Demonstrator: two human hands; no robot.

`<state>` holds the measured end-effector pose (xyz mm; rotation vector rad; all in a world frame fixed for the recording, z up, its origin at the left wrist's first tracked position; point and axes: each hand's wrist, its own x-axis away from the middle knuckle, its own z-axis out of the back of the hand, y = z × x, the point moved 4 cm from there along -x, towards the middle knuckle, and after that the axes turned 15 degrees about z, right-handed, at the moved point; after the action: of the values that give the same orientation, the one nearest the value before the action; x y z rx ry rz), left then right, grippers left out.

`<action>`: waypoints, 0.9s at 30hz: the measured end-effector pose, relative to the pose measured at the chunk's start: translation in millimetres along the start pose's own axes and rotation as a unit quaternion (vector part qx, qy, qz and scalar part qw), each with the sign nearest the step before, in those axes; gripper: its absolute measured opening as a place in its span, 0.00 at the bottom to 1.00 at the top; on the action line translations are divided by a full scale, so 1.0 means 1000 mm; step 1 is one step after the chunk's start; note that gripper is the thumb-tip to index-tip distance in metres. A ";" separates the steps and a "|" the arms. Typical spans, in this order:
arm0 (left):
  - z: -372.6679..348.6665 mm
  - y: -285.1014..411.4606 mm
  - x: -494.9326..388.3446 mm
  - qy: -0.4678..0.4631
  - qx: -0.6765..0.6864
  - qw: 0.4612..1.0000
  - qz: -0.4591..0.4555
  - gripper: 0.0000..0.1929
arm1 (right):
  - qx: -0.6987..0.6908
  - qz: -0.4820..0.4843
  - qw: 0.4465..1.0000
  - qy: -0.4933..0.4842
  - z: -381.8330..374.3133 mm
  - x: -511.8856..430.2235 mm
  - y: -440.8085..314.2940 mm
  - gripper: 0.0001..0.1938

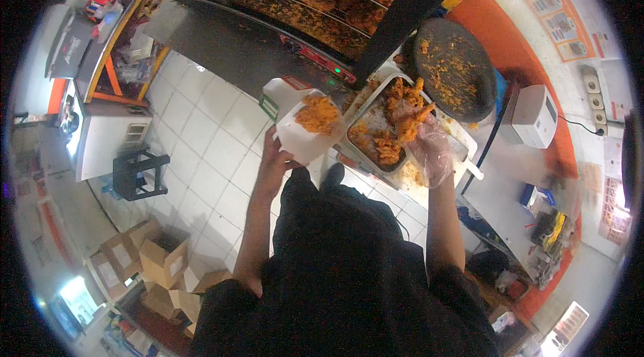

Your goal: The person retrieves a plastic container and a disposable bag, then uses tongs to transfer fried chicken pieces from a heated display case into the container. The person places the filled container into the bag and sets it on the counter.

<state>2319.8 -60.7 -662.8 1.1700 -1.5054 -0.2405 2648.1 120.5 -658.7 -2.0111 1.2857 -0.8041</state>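
A white paper takeaway box [297,142] with its flaps up rests in my left hand [275,156], and a piece of breaded fried chicken [318,115] lies in it. My right hand [430,148], in a clear plastic glove, is closed around a piece of fried chicken [413,123] above a metal tray [358,120]. More fried chicken [388,151] and loose crumbs lie in that tray. A round dark board [455,70] strewn with crumbs stands beside the tray's far right side.
A display warmer [312,55] with chicken on wire racks is ahead. A white-handled utensil [473,170] lies right of the tray. A white device [534,115] stands on the metal counter [508,206]. Left are a black stool [141,175] and open cardboard boxes [161,256] on the floor side.
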 end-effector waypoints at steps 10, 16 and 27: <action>-0.067 -0.007 -0.013 -0.033 -0.048 0.998 0.018 0.41 | 0.713 0.226 0.563 -0.350 -0.181 0.006 -0.006 0.17; -0.050 0.000 -0.004 -0.029 -0.013 0.999 -0.025 0.41 | 0.757 0.245 0.575 -0.191 -0.113 0.013 -0.029 0.12; -0.031 -0.017 -0.011 -0.025 0.073 0.997 0.003 0.42 | 0.807 0.044 0.589 -0.016 0.045 -0.040 -0.033 0.31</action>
<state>2353.2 -47.4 -671.9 1.2829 -1.5918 -0.1594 2686.5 176.6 -668.6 -0.3920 0.1469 -1.1632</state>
